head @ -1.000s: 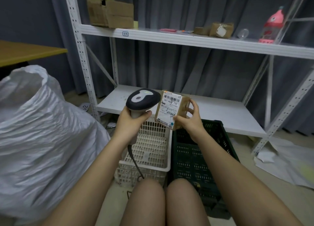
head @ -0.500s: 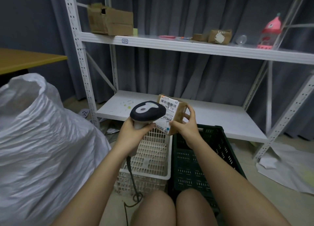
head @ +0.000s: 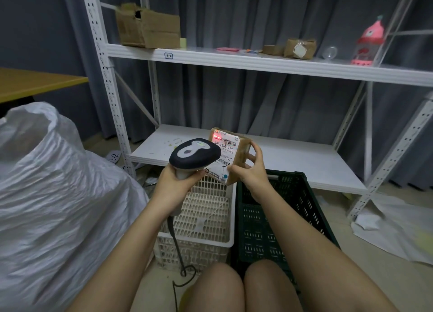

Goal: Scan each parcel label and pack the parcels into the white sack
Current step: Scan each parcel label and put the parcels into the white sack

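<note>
Here the left hand gripped the barcode scanner, while the right hand pinched a small brown parcel above the white basket. The red scan light fell on the label's upper left corner, beside the barcode; a misread seemed likely unless the aim shifted. The white sack stood at left. The green crate and the scanner cable crowded the floor between the knees and the shelf.
</note>
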